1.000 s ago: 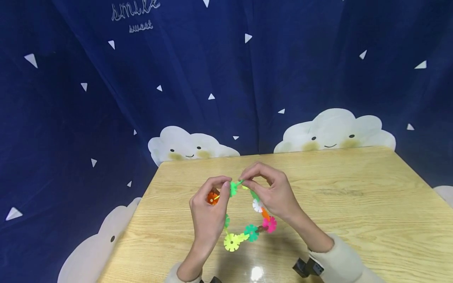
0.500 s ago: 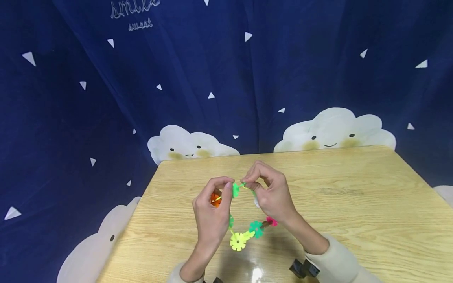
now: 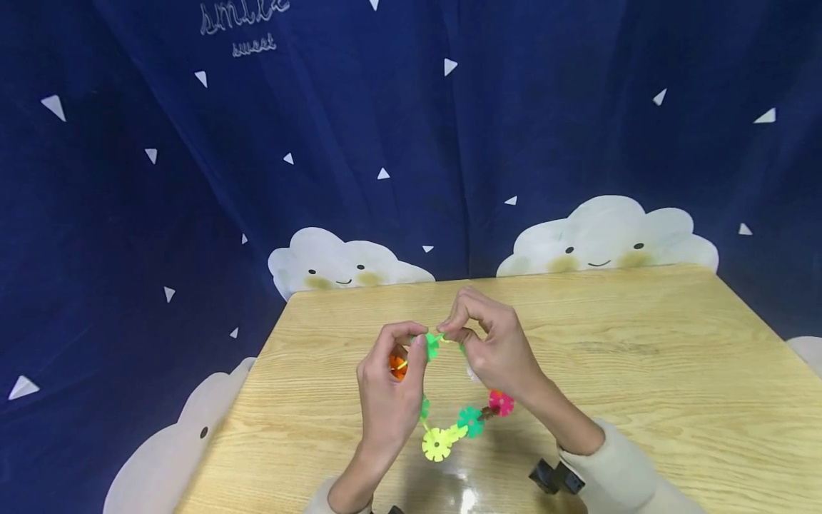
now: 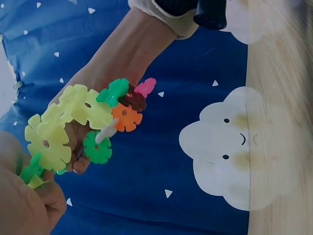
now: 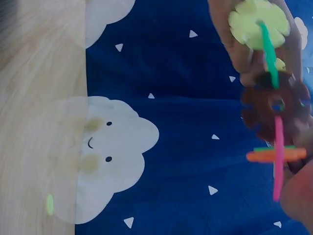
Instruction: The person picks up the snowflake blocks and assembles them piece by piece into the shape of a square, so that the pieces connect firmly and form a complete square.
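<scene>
A chain of interlocking plastic snowflake discs hangs in a curve between my hands, above the table. My left hand [image 3: 388, 400] pinches a bright green disc [image 3: 432, 348] between thumb and fingertips. An orange disc [image 3: 398, 367] shows behind those fingers. With bent fingers, my right hand [image 3: 494, 350] pinches a small piece at the chain's top, mostly covered by the fingertips. Lower down hang a yellow disc [image 3: 437, 445], a teal disc [image 3: 471, 422] and a pink disc [image 3: 501, 402]. A brown disc [image 5: 259, 107] shows closely in the right wrist view.
Below the hands lies a wooden table [image 3: 642, 357]. Behind it hangs a dark blue curtain [image 3: 385, 107] with white triangles and smiling clouds. A small black device [image 3: 556, 476] sits at the right sleeve.
Both hands stay close together at the chain's top. The left hand and the lower discs have shifted slightly right. The green disc has turned to show more of its face.
</scene>
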`<state>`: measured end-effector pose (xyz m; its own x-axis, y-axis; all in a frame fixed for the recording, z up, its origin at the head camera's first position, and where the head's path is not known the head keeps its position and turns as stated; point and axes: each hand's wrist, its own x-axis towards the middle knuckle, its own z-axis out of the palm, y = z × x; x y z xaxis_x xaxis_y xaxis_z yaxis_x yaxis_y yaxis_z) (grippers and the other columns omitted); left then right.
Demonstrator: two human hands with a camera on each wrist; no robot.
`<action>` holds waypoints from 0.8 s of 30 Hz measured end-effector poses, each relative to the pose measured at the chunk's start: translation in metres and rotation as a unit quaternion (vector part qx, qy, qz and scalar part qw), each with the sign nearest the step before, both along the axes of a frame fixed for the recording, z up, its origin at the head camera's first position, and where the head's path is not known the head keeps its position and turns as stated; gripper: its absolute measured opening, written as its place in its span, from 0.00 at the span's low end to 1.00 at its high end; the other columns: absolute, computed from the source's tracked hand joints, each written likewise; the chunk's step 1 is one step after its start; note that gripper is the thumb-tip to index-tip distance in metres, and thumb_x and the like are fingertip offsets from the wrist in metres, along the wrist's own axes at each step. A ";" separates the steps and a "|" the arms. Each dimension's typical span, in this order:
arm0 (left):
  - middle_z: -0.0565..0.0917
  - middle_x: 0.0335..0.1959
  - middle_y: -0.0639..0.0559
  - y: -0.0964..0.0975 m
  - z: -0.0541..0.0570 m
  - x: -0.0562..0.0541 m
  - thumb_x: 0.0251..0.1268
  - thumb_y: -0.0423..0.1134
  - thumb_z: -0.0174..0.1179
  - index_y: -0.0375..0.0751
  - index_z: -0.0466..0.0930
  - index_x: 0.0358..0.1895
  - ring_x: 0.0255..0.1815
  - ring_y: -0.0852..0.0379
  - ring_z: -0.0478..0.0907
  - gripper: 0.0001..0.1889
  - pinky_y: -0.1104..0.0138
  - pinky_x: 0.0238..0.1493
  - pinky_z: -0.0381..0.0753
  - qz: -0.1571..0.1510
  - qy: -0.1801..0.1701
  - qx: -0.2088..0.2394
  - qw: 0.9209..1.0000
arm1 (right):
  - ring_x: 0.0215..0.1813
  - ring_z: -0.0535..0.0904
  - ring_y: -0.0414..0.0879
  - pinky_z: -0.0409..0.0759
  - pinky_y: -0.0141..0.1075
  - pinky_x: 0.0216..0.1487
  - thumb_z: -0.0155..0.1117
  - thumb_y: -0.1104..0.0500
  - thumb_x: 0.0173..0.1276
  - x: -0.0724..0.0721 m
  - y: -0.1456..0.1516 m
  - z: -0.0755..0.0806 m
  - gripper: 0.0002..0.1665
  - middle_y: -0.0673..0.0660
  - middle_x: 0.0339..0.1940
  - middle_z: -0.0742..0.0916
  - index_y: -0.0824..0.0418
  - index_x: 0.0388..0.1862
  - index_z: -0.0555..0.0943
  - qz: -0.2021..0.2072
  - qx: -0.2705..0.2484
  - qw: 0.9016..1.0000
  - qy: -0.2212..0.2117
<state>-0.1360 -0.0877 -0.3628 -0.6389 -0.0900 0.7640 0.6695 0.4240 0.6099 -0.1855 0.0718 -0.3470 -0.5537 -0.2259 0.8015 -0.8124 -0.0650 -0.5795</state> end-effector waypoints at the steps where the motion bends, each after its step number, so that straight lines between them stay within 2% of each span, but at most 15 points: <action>1: 0.83 0.26 0.55 0.000 0.000 0.000 0.73 0.30 0.62 0.42 0.84 0.47 0.21 0.62 0.68 0.05 0.73 0.17 0.68 -0.004 -0.007 -0.001 1.000 | 0.34 0.81 0.44 0.83 0.32 0.39 0.57 0.89 0.55 -0.001 0.002 0.001 0.25 0.50 0.27 0.82 0.59 0.27 0.81 0.005 0.009 1.000 -0.005; 7: 0.80 0.24 0.57 -0.005 0.000 0.005 0.75 0.35 0.63 0.46 0.84 0.49 0.17 0.62 0.72 0.05 0.71 0.15 0.71 -0.032 -0.076 0.012 0.996 | 0.37 0.81 0.42 0.82 0.34 0.44 0.67 0.82 0.61 -0.006 0.012 0.002 0.20 0.46 0.30 0.84 0.57 0.33 0.84 0.020 0.060 0.998 -0.012; 12: 0.86 0.33 0.56 -0.010 0.004 0.006 0.75 0.39 0.64 0.48 0.85 0.48 0.16 0.60 0.77 0.05 0.70 0.14 0.77 -0.035 -0.120 0.007 0.992 | 0.38 0.80 0.42 0.81 0.34 0.44 0.68 0.80 0.62 -0.009 0.012 -0.001 0.19 0.47 0.32 0.85 0.55 0.35 0.85 0.027 0.078 0.997 -0.009; 15: 0.88 0.40 0.57 -0.012 0.005 0.005 0.74 0.41 0.65 0.49 0.85 0.49 0.18 0.62 0.78 0.06 0.69 0.17 0.80 -0.037 -0.121 -0.008 0.992 | 0.39 0.80 0.42 0.81 0.34 0.45 0.71 0.77 0.62 -0.008 0.009 -0.001 0.18 0.46 0.33 0.85 0.53 0.35 0.85 0.034 0.086 0.996 -0.007; 18: 0.88 0.44 0.59 -0.013 0.006 0.003 0.73 0.42 0.66 0.51 0.84 0.50 0.20 0.64 0.76 0.07 0.69 0.21 0.80 -0.040 -0.108 -0.018 0.993 | 0.41 0.80 0.41 0.81 0.35 0.48 0.73 0.75 0.62 -0.006 0.005 0.000 0.17 0.44 0.34 0.86 0.52 0.36 0.86 0.034 0.090 0.995 0.000; 20: 0.89 0.44 0.60 -0.013 0.005 0.003 0.72 0.42 0.67 0.51 0.84 0.50 0.20 0.63 0.75 0.08 0.69 0.22 0.80 -0.036 -0.099 -0.020 0.994 | 0.43 0.80 0.41 0.80 0.35 0.50 0.74 0.74 0.62 -0.005 0.002 0.001 0.17 0.44 0.35 0.86 0.51 0.37 0.86 0.030 0.093 0.995 0.006; 24: 0.90 0.43 0.59 -0.015 0.005 0.002 0.71 0.41 0.68 0.51 0.85 0.49 0.21 0.62 0.74 0.08 0.69 0.25 0.81 -0.027 -0.084 -0.017 0.996 | 0.44 0.81 0.41 0.78 0.36 0.53 0.74 0.66 0.66 -0.007 0.001 0.002 0.09 0.48 0.34 0.88 0.52 0.37 0.86 0.037 0.086 0.995 0.013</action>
